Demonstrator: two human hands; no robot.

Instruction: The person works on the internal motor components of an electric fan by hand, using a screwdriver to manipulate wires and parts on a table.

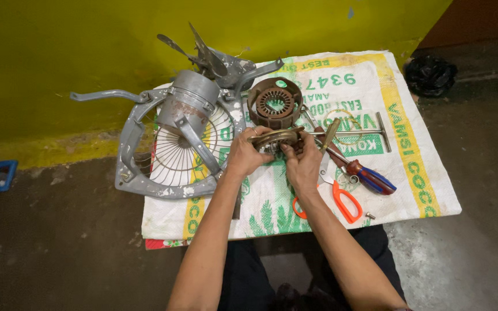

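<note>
- Floor (59, 253): dark grey concrete, stained and rough. Wall (87, 57) behind is yellow-green, paint flaking along the bottom edge.
- Woven sack (422, 173): white plastic weave with green print and yellow borders, spread flat on the floor as a work mat. A red patterned cloth shows under its near left corner.
- Fan frame (139, 144): grey painted metal, square with a round wire grille and a cylinder-shaped motor housing strapped across it. It lies half on the sack, just left of the hands.
- Fan blades (203, 52): grey metal, propped behind the frame near the wall.
- Both forearms reach forward from the bottom of the view, bare, converging at the sack's centre.
- Left hand (246, 155): fingers curled, gripping the left edge of a metal ring (272, 137).
- Right hand (302, 164): closed on the ring's right side, thumb pressing the rim.
- Ring: brassy, worn, round, held just above the sack between both hands.
- Motor core (274, 102): rusty brown, round with slotted teeth, just behind the ring.
- Scissors (341, 198): orange handles, partly under the right wrist.
- Screwdriver (370, 177): red and blue handle, right of the hands.
- Blue box (1, 174): small, far left on the floor.
- Black bag (430, 74): crumpled, far right corner.
</note>
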